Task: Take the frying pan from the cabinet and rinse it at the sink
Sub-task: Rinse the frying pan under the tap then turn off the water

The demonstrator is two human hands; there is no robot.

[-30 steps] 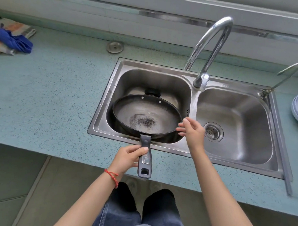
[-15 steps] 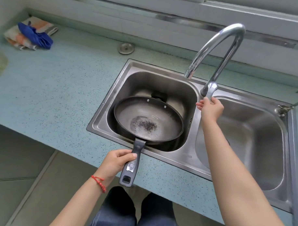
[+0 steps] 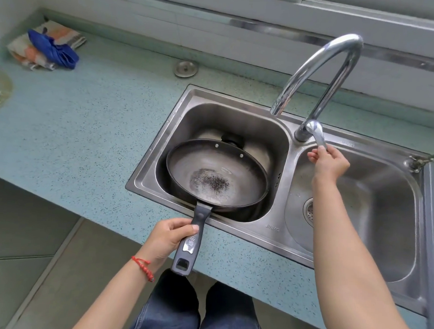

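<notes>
A black frying pan point(image 3: 217, 174) with a worn speckled patch in its middle sits in the left basin of the steel double sink point(image 3: 277, 229). Its dark handle point(image 3: 191, 239) sticks out over the counter's front edge, and my left hand point(image 3: 169, 237) is shut around it. My right hand point(image 3: 328, 163) grips the lever point(image 3: 316, 133) of the chrome faucet point(image 3: 320, 67) between the basins. The spout ends above the left basin's back right corner. No water is seen running.
Blue-green speckled counter point(image 3: 89, 125) surrounds the sink. A folded cloth with a blue item point(image 3: 49, 47) lies at the back left, and a round metal cap point(image 3: 186, 68) sits behind the sink. The right basin has a drain strainer point(image 3: 307, 211). My legs stand below the counter edge.
My right hand rose from the sink divider to the faucet lever and took hold of it. The pan stayed in the left basin with my left hand on its handle.
</notes>
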